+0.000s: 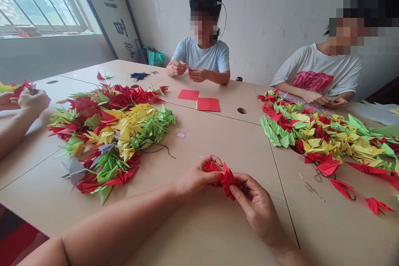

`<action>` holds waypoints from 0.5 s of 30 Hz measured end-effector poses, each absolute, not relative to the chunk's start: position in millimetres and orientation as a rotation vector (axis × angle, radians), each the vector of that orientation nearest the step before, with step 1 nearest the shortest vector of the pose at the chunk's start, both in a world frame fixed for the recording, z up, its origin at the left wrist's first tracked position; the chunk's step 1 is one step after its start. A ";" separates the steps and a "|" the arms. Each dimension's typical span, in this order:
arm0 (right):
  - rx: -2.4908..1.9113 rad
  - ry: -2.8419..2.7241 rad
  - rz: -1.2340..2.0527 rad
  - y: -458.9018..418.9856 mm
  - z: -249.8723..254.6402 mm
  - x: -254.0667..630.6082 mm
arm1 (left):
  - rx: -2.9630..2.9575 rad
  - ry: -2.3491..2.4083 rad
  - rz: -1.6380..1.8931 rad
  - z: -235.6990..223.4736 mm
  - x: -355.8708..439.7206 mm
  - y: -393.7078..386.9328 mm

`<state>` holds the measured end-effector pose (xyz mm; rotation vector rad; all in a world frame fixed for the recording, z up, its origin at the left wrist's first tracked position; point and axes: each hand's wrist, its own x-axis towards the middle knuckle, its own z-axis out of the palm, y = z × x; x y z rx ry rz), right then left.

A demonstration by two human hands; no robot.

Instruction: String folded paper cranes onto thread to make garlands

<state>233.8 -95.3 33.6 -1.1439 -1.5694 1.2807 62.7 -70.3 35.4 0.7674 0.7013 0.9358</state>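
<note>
Paper cluster (227, 180), near side: likely light, crushable, stiff at creases; best held by dense folds. Left hand (195, 178) pinches left part, right hand (258, 204) right edge.

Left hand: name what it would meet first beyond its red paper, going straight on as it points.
The left hand would probably meet the right hand, which holds the other side of the red folded paper; depth is unclear.

Before you, pale tabletop (205, 137), seamed; folded-paper pile (124, 124) at left, second folded-paper pile (330, 133) at right, two red sheets (208, 104) near the far edge, metal tool (311, 187) at near right
</note>
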 end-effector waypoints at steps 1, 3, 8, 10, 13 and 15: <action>-1.140 -1.577 1.255 -96.0 32.1 233.8 | 0.765 0.708 0.940 35.3 62.6 -70.0; -1.111 -1.614 1.207 -96.9 30.0 233.5 | 0.773 0.717 0.933 34.6 62.2 -69.3; -1.033 -1.779 1.110 -96.5 32.6 233.0 | 0.783 0.751 0.904 32.4 62.2 -69.6; -1.039 -1.776 1.105 -95.6 33.6 233.8 | 0.754 0.741 0.907 33.2 62.5 -70.9; -1.123 -1.704 1.103 -93.6 31.9 236.1 | 0.647 0.695 0.929 36.3 61.9 -72.2; -1.197 -1.629 1.101 -91.8 29.4 237.5 | 0.582 0.668 0.953 37.8 61.0 -71.8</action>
